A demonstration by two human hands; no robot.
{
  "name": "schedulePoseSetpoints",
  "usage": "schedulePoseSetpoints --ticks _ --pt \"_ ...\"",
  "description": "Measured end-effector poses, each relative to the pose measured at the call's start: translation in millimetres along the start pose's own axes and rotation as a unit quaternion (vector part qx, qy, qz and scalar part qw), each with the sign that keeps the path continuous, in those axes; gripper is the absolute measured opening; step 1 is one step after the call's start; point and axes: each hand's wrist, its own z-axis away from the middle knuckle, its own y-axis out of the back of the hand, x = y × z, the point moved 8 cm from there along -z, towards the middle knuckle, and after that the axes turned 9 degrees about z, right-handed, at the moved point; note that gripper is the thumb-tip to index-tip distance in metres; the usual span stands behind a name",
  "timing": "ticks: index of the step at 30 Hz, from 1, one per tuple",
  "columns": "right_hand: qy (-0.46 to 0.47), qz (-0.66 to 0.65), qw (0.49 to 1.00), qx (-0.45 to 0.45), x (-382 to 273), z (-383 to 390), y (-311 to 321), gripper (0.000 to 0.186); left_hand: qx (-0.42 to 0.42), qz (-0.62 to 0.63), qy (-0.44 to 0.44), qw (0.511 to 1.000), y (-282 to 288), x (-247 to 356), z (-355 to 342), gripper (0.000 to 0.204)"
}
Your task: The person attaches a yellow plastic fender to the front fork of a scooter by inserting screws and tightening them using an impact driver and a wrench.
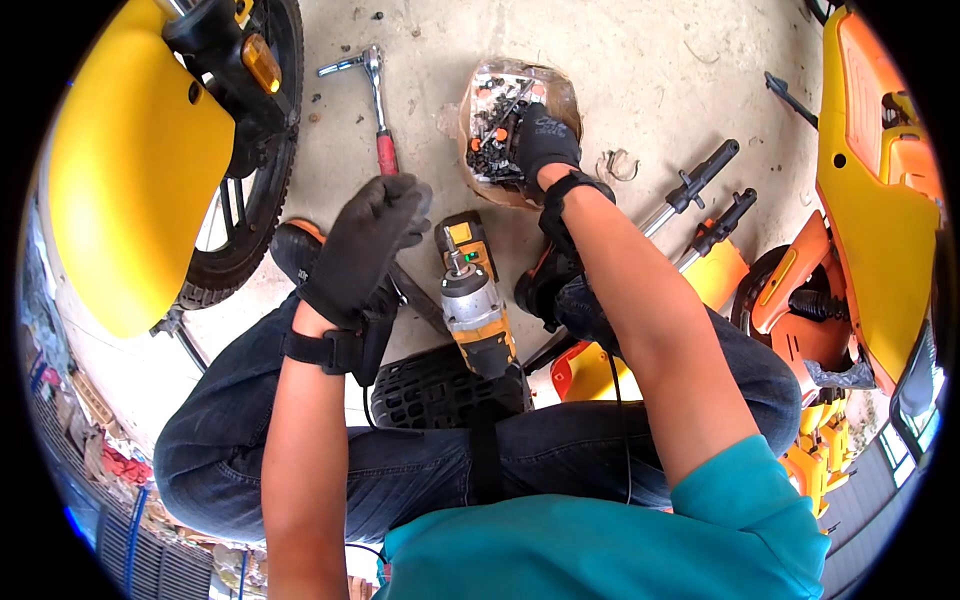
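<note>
One teal shirt (590, 545) sits closest, with two bare forearms reaching out past one pair of dark jeans (400, 465). Two hands are noted, both in black gloves, each with one black strap at the wrist. The left hand (365, 235) is raised over the floor (420, 30), fingers partly curled; whether anything is inside them cannot be told. One yellow-and-black power wrench (470, 305), bearing one socket, is positioned between the feet, just beyond one black slotted panel (420, 388). Two black shoes (295, 250) flank it.

Farther out, the right hand (547, 142) reaches into one brown box (568, 88) of mixed fasteners (495, 145), too many to count. Its fingertips are hidden; how far they are open, and any hold, cannot be told. One ratchet (385, 150) with a red handle lies left of the box, near the left hand. Two silver tubes (658, 218) with black ends lie to the right. One yellow panel (140, 170) and one black tyre (290, 120) stand at far left.
</note>
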Motion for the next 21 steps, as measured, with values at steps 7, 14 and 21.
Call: schedulePoseSetpoints --ticks 7,14,21 --pt "0.184 -0.465 0.861 -0.095 -6 -5 1 0.018 0.027 0.015 -0.04 0.999 12 20 -21 0.031" --pt "0.431 -0.414 0.8 -0.054 -27 28 44 0.029 -0.046 -0.042 -0.05 0.997 -15 19 -47 0.034" --pt "0.164 -0.744 0.539 -0.359 -40 34 22 0.023 -0.084 -0.077 -0.11 0.987 -42 25 -78 0.039"
